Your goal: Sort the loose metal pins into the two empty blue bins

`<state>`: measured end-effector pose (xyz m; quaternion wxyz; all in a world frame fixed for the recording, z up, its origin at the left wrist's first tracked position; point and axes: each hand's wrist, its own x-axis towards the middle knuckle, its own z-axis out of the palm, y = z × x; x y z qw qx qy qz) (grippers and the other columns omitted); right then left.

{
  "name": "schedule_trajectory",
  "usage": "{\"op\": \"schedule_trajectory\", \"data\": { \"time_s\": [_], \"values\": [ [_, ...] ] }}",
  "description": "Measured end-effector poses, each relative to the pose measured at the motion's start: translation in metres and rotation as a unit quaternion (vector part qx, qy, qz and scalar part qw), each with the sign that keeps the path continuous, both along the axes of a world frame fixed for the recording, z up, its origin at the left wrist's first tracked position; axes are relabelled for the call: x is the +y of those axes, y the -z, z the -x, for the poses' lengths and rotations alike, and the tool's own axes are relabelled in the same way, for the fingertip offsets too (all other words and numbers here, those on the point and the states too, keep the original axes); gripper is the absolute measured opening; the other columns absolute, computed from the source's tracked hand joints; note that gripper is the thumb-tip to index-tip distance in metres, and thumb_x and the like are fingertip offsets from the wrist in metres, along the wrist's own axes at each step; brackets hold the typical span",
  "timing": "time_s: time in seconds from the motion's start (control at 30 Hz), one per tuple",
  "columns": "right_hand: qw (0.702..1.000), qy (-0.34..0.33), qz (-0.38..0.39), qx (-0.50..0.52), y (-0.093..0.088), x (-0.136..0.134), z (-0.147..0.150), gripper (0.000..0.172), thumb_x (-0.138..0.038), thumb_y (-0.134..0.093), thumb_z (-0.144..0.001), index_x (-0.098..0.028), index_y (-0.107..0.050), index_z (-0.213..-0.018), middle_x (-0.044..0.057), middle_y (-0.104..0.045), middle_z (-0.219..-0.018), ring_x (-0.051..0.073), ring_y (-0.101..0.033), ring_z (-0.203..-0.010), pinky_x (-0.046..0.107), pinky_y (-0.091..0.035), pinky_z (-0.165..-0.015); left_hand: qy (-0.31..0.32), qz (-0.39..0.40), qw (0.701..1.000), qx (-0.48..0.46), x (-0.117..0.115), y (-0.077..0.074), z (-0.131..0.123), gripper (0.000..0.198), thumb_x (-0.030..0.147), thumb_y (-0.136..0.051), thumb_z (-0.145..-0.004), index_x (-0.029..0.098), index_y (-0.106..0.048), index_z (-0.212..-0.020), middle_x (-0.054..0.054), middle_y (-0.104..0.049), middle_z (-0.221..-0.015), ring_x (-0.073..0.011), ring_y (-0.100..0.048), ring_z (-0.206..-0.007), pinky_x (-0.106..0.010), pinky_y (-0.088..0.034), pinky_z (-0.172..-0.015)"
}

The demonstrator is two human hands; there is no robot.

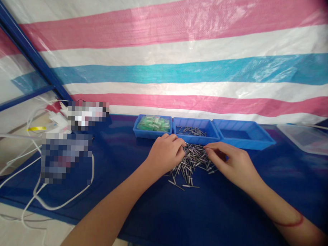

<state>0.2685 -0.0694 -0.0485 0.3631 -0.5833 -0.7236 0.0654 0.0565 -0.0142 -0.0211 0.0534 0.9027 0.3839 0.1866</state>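
A heap of small metal pins (192, 162) lies on the blue table (177, 216) in front of me. My left hand (165, 151) rests on the heap's left side, fingers curled down into the pins. My right hand (232, 162) sits on the right side, its fingertips pinched together at the heap's upper edge. Whether either hand grips a pin is too small to tell. Behind the heap stand three blue trays: the left tray (138, 128) holds green parts, the middle tray (206, 131) holds several pins, and nothing shows in the right tray (246, 140).
White cables (43, 201) and a white charger (58, 119) lie at the table's left end, beside blurred patches. A clear plastic lid (306, 138) rests at the far right. A striped pink, white and blue tarp (182, 59) hangs close behind the trays.
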Motion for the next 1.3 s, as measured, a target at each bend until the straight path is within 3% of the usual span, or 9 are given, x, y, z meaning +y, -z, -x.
{"op": "schedule_trajectory", "data": {
  "time_s": [0.17, 0.27, 0.5, 0.77, 0.93, 1.03, 1.17, 1.3],
  "values": [
    [1.0, 0.014, -0.001, 0.002, -0.003, 0.0, 0.001, 0.019, -0.03, -0.051, -0.087, -0.02, -0.067, -0.087, 0.005, -0.072, -0.083, 0.018, -0.064, -0.064, 0.03, -0.05, -0.061, 0.098, 0.035, 0.994, 0.011, -0.005, 0.001, -0.007, 0.017, 0.028, -0.055, -0.087, 0.022, -0.07, -0.092, -0.003, -0.064, -0.092, -0.0174, -0.054, -0.084, -0.03, -0.041, -0.078],
    [1.0, 0.014, -0.007, -0.001, -0.002, -0.001, 0.0, 0.02, -0.031, -0.051, -0.087, -0.02, -0.068, -0.087, 0.005, -0.072, -0.082, 0.018, -0.063, -0.063, 0.029, -0.049, -0.059, 0.137, 0.015, 0.989, 0.051, -0.014, 0.008, -0.018, 0.019, 0.033, -0.054, -0.089, 0.024, -0.07, -0.094, -0.003, -0.063, -0.095, -0.019, -0.053, -0.09, -0.031, -0.039, -0.077],
    [1.0, -0.003, 0.003, -0.005, 0.003, 0.0, -0.001, 0.018, -0.03, -0.053, -0.087, -0.02, -0.068, -0.087, 0.003, -0.071, -0.082, 0.017, -0.063, -0.064, 0.028, -0.049, -0.061, 0.096, -0.065, 0.985, 0.127, -0.027, 0.023, -0.037, 0.021, 0.031, -0.048, -0.093, 0.021, -0.067, -0.088, -0.007, -0.059, -0.099, -0.0221, -0.051, -0.092, -0.035, -0.037, -0.074],
    [0.999, -0.031, 0.035, -0.003, 0.001, -0.001, 0.002, 0.023, -0.035, -0.049, -0.09, -0.021, -0.067, -0.087, 0.004, -0.072, -0.084, 0.019, -0.066, -0.07, 0.029, -0.05, -0.062, 0.055, -0.093, 0.988, 0.11, -0.027, 0.013, -0.029, 0.025, 0.027, -0.036, -0.099, 0.017, -0.058, -0.096, -0.008, -0.059, -0.1, -0.0207, -0.052, -0.091, -0.034, -0.036, -0.074],
    [0.994, -0.074, 0.073, 0.015, 0.0, -0.001, 0.007, 0.028, -0.037, -0.047, -0.092, -0.021, -0.068, -0.086, 0.005, -0.072, -0.085, 0.019, -0.065, -0.074, 0.03, -0.05, -0.067, 0.041, -0.049, 0.997, 0.052, -0.019, 0.008, -0.021, 0.023, 0.027, -0.035, -0.099, 0.018, -0.057, -0.099, -0.004, -0.062, -0.096, -0.0195, -0.055, -0.088, -0.033, -0.038, -0.076],
    [0.99, -0.084, 0.098, 0.062, 0.0, -0.002, 0.009, 0.03, -0.04, -0.047, -0.092, -0.02, -0.069, -0.088, 0.004, -0.071, -0.081, 0.02, -0.065, -0.074, 0.029, -0.051, -0.066, 0.035, 0.009, 0.999, -0.041, -0.017, 0.009, -0.021, 0.022, 0.028, -0.038, -0.098, 0.017, -0.057, -0.1, -0.004, -0.065, -0.097, -0.0182, -0.057, -0.092, -0.031, -0.041, -0.082],
    [0.979, -0.09, 0.119, 0.137, 0.0, -0.003, 0.011, 0.032, -0.043, -0.048, -0.091, -0.019, -0.068, -0.089, 0.004, -0.07, -0.078, 0.019, -0.064, -0.074, 0.028, -0.051, -0.064, 0.023, 0.119, 0.976, -0.182, -0.016, 0.013, -0.022, 0.021, 0.033, -0.048, -0.094, 0.018, -0.06, -0.1, -0.002, -0.068, -0.094, -0.0151, -0.061, -0.085, -0.026, -0.046, -0.079],
    [0.969, -0.084, 0.135, 0.19, -0.001, -0.004, 0.014, 0.03, -0.045, -0.051, -0.089, -0.019, -0.067, -0.091, 0.004, -0.068, -0.081, 0.018, -0.062, -0.072, 0.027, -0.051, -0.063, 0.022, 0.141, 0.963, -0.231, -0.017, 0.013, -0.023, 0.02, 0.032, -0.049, -0.093, 0.019, -0.064, -0.093, -0.001, -0.069, -0.089, -0.0131, -0.062, -0.08, -0.024, -0.046, -0.078]
  ]
}}
